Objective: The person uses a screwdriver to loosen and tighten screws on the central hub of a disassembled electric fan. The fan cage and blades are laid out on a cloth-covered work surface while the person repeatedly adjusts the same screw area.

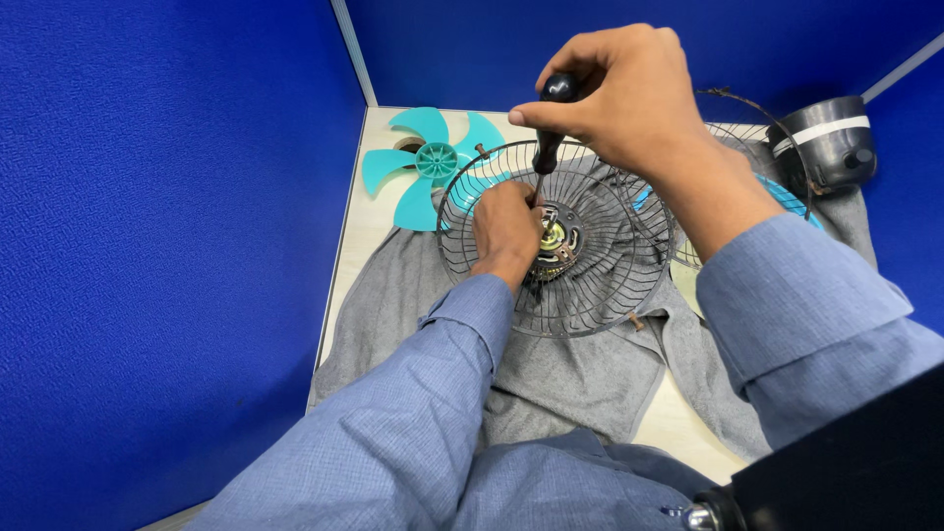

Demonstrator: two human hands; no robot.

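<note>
i see my left hand (506, 231) resting closed inside the wire fan guard (590, 285), which lies on the grey cloth (570, 379), fingers near the motor hub (556, 241). above it my right hand (619, 93) grips the black screwdriver (549, 138) upright, tip down at the hub. farther back lies a teal fan blade (428, 162).

Screwdriver tip (532, 197) (behind left hand (506, 231))

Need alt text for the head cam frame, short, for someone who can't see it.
A person's right hand grips a black-handled screwdriver upright over the hub of a dark wire fan guard, while the left hand rests inside the guard beside the tip. The guard lies on a grey cloth on a table walled by blue panels, with a teal fan blade behind it.
</note>
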